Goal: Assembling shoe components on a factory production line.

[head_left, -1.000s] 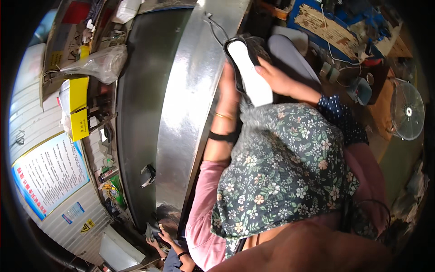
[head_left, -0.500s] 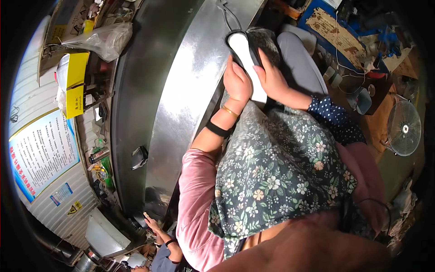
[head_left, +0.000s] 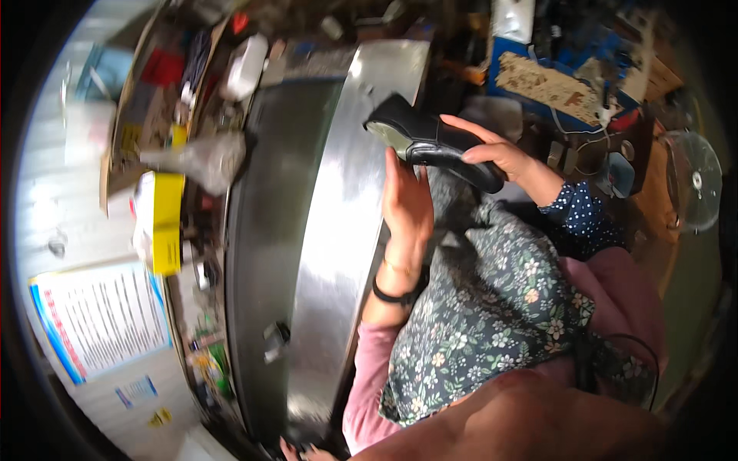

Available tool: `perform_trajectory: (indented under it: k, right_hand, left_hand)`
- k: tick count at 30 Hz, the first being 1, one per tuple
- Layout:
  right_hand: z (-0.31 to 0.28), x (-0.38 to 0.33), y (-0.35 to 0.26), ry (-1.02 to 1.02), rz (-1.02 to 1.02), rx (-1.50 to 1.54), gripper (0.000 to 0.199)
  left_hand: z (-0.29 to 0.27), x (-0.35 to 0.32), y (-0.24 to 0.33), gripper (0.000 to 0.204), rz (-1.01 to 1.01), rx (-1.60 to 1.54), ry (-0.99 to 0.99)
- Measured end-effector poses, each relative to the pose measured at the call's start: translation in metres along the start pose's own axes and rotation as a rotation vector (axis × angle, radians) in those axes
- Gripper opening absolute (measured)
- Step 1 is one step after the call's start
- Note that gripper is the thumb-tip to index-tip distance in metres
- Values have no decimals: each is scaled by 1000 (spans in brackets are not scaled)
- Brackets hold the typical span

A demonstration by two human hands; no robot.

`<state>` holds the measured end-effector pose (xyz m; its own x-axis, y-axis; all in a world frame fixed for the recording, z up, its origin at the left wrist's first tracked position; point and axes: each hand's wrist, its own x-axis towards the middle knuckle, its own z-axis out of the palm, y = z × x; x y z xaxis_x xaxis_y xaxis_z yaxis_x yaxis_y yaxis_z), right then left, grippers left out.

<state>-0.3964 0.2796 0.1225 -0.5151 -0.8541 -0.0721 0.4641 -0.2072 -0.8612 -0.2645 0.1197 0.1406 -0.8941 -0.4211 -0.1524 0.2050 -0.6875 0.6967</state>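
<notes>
A black leather shoe (head_left: 442, 146) is held up above my lap, turned on its side, its pale greenish lining (head_left: 390, 140) showing at the left end. My right hand (head_left: 496, 154) grips it from the right, thumb on the near side and fingers over the top edge. From below, my left hand (head_left: 407, 198) holds the shoe near the pale lining; some of its fingertips are hidden behind the shoe. A dark floral apron (head_left: 492, 300) covers my lap under both hands.
To the left runs a shiny metal worktop (head_left: 338, 223) with a small dark object (head_left: 275, 338) on it. Beyond it are a cluttered shelf and a yellow box (head_left: 161, 223). A fan (head_left: 696, 180) stands at the right. Part of another person's hand (head_left: 304, 452) shows at the bottom.
The shoe has been turned from its long white face onto its side, showing its black upper. My right hand has shifted right with it. The whole view has swung.
</notes>
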Motion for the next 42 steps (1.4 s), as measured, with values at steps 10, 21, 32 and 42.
perform_trajectory:
  k: [10, 21, 32, 42]
  right_hand:
    - [-152, -115, -213, 868, -676, -1195, 67]
    - [-197, -126, -315, 1415, -584, -1547, 63]
    - [-185, -100, -276, 1418, 51, -1842, 72]
    - [-245, -70, -300, 1590, 27, -1966, 70]
  left_hand:
    - [-88, -45, -26, 38, -232, 624, -119]
    - [-108, -51, -33, 36, -219, 559, -109]
    - [-122, -54, -47, 30, -136, 571, -40]
    - [-116, -50, -40, 30, -109, 502, 4]
